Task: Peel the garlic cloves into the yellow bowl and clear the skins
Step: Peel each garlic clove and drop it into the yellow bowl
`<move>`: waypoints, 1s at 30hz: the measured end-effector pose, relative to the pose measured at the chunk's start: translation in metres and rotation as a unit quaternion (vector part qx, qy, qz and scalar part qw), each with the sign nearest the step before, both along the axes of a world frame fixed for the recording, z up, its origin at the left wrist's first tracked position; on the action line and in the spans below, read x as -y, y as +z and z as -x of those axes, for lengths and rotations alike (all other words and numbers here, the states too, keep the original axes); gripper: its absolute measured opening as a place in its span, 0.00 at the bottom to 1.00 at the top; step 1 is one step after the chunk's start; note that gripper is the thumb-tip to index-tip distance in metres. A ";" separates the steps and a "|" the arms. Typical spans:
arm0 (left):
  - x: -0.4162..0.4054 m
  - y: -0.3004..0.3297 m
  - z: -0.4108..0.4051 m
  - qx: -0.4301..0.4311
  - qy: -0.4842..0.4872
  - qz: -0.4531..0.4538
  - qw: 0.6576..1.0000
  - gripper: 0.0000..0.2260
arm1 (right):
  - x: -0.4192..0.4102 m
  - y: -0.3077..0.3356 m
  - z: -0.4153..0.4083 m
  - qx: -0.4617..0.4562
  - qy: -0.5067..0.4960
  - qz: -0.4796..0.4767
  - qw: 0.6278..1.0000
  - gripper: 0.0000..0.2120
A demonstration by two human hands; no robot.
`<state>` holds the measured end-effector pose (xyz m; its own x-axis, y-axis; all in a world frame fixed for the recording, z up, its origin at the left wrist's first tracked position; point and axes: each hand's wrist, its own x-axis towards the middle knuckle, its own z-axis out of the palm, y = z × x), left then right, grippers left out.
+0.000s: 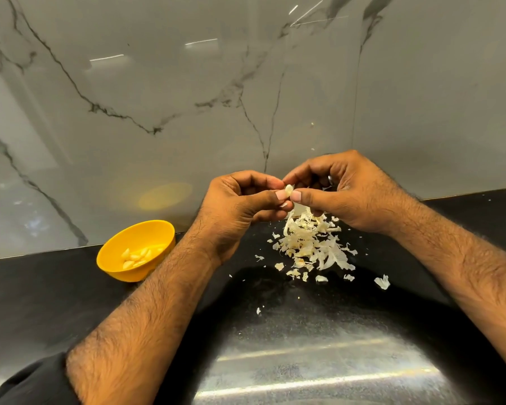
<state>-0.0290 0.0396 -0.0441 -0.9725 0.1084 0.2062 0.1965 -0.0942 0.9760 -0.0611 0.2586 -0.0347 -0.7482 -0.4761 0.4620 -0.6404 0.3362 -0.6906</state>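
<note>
Both hands are up over the black countertop [56, 290], meeting right in the middle of the view. The left hand [234, 206] has its fingers curled in and its thumb pressed against a small garlic clove [289, 190], and the right hand [348, 191] is pinching the same clove from the other side with thumb and forefinger, the rest of its fingers curled loosely. So the clove sits squeezed between the 2 thumbs, held in the air above the counter. There's a ring on one of the right hand's fingers.

Directly under the hands is a messy heap of papery garlic skins [313, 244], with loose flakes scattered out toward the near side and a bigger stray bit off to the right [382, 282].

The yellow bowl [114, 252] sits well to the left, on the counter just in front of the marble backsplash [158, 83], apart from the skin pile. Inside it is a small cluster of peeled cloves [138, 257]; I can't get an exact count from here. The near part of the counter has a shiny glare patch, and a bit of dark sleeve [32, 384] shows at the bottom left.
</note>
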 end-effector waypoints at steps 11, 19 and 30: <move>0.004 -0.001 0.001 -0.018 -0.016 -0.006 1.000 0.07 | 0.001 0.001 -0.001 0.021 -0.001 0.044 0.999 0.08; 0.005 0.000 0.001 -0.016 -0.026 -0.008 1.000 0.07 | -0.001 0.002 -0.001 0.019 0.001 0.035 0.999 0.08; 0.003 -0.002 0.003 -0.032 0.000 0.011 0.999 0.09 | 0.002 0.000 -0.001 -0.009 -0.039 0.043 0.998 0.05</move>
